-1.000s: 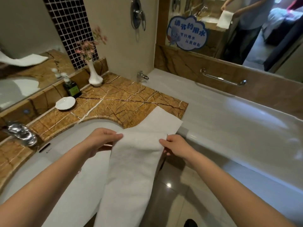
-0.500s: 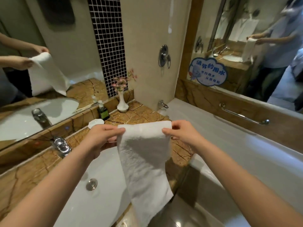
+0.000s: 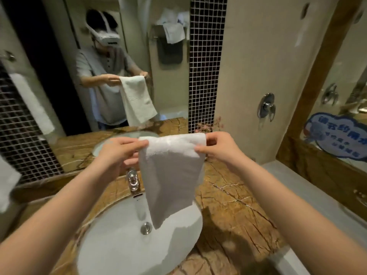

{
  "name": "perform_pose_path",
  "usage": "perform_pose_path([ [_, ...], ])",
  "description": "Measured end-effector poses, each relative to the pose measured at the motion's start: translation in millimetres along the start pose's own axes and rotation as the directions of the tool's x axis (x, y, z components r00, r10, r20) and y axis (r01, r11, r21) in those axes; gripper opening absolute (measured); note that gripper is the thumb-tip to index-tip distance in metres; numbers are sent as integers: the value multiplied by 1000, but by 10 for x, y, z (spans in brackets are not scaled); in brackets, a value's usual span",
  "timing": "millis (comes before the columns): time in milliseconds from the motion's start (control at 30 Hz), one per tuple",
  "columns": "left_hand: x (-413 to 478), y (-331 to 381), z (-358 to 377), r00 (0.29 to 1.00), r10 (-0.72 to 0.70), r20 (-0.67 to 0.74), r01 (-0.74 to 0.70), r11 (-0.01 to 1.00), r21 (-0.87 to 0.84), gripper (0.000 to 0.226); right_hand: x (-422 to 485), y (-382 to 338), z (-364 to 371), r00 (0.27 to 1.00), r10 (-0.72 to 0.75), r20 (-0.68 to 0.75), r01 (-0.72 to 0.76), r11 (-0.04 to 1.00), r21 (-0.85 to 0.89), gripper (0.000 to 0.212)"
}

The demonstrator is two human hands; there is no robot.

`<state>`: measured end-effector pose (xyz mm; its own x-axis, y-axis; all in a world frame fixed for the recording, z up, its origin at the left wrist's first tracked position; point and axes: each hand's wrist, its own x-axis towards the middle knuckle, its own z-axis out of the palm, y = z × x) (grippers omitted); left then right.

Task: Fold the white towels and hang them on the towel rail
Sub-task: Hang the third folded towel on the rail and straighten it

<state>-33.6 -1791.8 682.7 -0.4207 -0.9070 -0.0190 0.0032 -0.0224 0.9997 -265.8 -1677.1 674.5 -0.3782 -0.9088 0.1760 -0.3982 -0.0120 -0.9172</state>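
At frame centre, we've lifted the white towel (image 3: 170, 175) clear of the surface (image 3: 228, 195); left hand (image 3: 119, 151) and right hand (image 3: 216, 148) pinch its top corners. It hangs folded over the sink (image 3: 119, 245), ready for the rail.

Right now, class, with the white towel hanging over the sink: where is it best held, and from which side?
Hold the white towel at its two top corners, one from each side, as the left hand and right hand do. Its top edge is stretched level and the rest hangs free above the sink, so a corner grip probably keeps it flat for folding.
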Motion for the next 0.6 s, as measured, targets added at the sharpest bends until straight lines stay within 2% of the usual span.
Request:
perform_pose_path([
  [67, -79, 153, -116, 993, 64, -95, -60, 997, 44, 6, 164, -147, 57, 998, -60, 36, 61, 998, -26, 15],
  [200, -294, 383, -372, 963, 149, -224, -133, 987, 87, 12, 416, -426, 307, 974, -195, 119, 197, 980, -2, 6],
  [333, -589, 587, -649, 904, 221, -366, -182, 974, 139, 7, 592, -719, 638, 934, -308, 182, 312, 950, 2, 21],
  [467, -915, 769, -957, 861, 265, -433, -194, 960, 202, 7, 660, -1033, 1012, 875, -424, 235, 442, 896, -31, 31],
  [600, -1223, 960, -1328, 817, 289, -499, -180, 950, 255, 5, 665, -1387, 1407, 818, -461, 345, 482, 876, 27, 31],
])
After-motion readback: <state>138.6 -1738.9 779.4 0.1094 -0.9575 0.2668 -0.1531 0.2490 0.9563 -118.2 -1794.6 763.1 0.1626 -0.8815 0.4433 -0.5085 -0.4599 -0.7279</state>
